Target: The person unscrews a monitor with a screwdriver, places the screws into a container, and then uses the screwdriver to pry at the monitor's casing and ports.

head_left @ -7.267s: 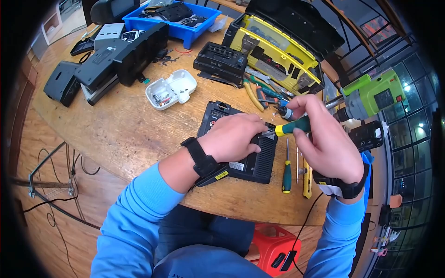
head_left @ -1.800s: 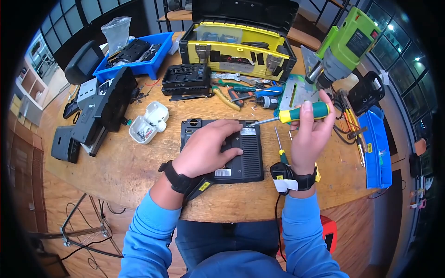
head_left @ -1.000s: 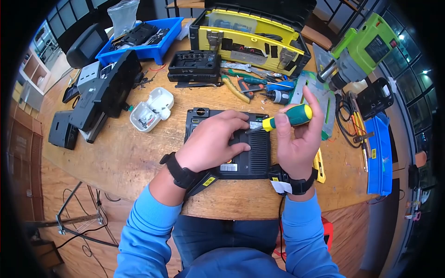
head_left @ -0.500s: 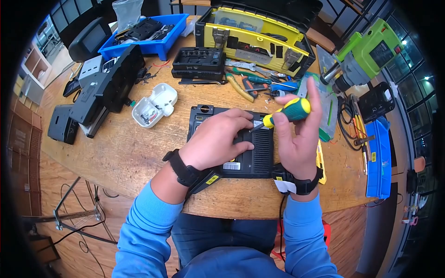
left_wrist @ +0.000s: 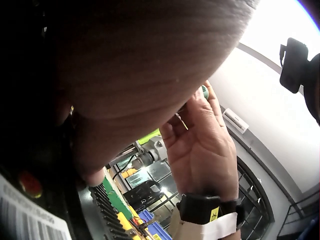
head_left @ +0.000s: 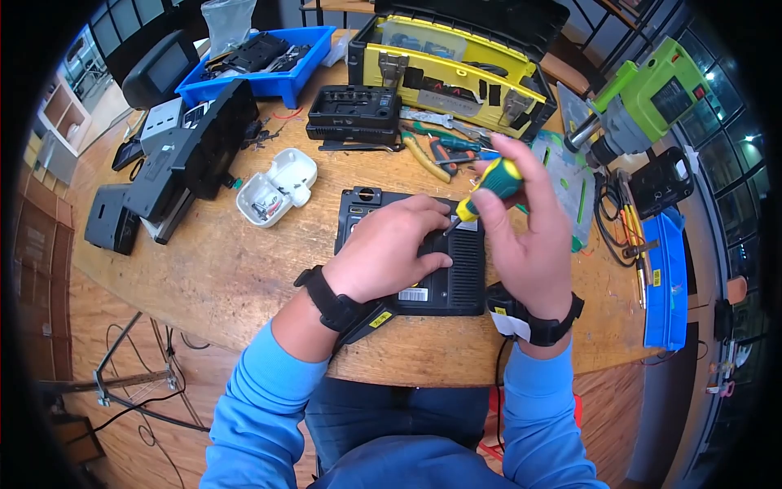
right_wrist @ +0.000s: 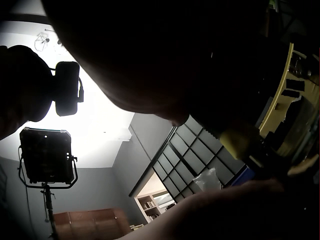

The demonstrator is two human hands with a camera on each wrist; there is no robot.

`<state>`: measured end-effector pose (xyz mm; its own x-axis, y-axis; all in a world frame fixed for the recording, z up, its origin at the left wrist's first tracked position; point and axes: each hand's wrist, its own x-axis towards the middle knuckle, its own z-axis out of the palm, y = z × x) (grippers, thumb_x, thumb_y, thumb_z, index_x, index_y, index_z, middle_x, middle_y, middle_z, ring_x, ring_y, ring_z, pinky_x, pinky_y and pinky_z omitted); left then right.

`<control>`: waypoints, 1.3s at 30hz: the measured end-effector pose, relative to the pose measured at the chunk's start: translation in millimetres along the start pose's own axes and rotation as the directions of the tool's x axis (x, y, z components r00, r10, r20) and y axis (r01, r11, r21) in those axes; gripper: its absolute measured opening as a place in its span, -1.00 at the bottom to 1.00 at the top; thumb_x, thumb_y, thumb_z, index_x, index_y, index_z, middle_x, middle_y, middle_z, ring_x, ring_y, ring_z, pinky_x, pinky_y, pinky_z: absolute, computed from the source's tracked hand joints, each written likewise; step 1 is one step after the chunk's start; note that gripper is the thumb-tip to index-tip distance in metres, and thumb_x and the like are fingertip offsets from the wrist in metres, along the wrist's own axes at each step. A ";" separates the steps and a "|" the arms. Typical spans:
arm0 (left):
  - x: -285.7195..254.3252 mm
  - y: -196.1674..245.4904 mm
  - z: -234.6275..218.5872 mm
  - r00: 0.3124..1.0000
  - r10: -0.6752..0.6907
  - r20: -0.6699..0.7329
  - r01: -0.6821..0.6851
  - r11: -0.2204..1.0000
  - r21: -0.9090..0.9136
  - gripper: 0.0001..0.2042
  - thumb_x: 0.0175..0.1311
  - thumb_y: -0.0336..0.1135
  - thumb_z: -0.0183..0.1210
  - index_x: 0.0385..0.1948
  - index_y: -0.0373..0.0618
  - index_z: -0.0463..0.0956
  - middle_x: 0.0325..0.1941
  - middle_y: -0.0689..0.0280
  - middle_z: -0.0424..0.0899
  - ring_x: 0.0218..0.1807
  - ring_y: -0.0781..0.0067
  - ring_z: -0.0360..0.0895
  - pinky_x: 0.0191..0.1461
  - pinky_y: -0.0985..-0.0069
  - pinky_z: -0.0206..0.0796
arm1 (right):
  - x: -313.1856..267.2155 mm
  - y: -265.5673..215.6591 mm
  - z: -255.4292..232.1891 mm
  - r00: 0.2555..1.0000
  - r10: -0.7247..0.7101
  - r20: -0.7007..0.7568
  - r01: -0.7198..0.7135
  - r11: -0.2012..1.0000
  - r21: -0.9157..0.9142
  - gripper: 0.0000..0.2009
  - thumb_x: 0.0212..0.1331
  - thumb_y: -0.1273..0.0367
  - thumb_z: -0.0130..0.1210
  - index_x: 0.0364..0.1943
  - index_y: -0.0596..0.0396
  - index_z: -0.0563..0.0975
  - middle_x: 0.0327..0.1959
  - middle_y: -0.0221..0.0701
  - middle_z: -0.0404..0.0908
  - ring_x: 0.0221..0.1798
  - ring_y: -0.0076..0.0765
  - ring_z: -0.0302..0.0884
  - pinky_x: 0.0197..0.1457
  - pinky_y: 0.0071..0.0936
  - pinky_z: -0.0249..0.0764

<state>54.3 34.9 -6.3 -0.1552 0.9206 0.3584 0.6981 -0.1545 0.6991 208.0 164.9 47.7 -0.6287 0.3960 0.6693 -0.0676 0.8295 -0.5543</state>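
Observation:
A flat black electronic device with a vented section and a barcode label lies on the table in the head view. My left hand rests on it, fingers spread loosely and covering much of its left part. In my right hand is a screwdriver with a green and yellow handle, gripped between thumb and fingers. Its shaft slants down to the device's top face, tip beside the left fingertips. The left wrist view shows the right palm and the device's barcode label. The right wrist view is mostly dark.
A white open case with small parts stands left of the device. Behind are pliers, a black device and a yellow toolbox. A green drill and blue tray stand right; black housings lie left.
The screwdriver tip has moved from the device's upper right edge down onto its top face. The handle has tilted more upright. My left hand stays on the device throughout.

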 end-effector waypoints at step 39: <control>-4.2 -42.3 -160.9 0.913 -0.403 -0.067 0.332 0.636 0.697 -0.86 0.16 -0.39 0.40 -0.25 -0.05 0.78 -0.23 0.19 0.83 -0.11 0.07 0.78 -0.01 0.19 0.61 | -24.8 11.3 3.1 0.896 -0.013 -0.444 0.098 0.981 0.169 -0.45 0.40 0.53 0.27 0.43 0.28 0.37 0.11 -0.17 0.66 0.06 -0.36 0.71 0.23 -0.35 0.63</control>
<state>-87.0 -20.1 62.2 -0.4698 0.8785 0.0866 0.8794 0.4573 0.1326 220.5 163.3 23.4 -0.2178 0.5188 0.8267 -0.2594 0.7857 -0.5615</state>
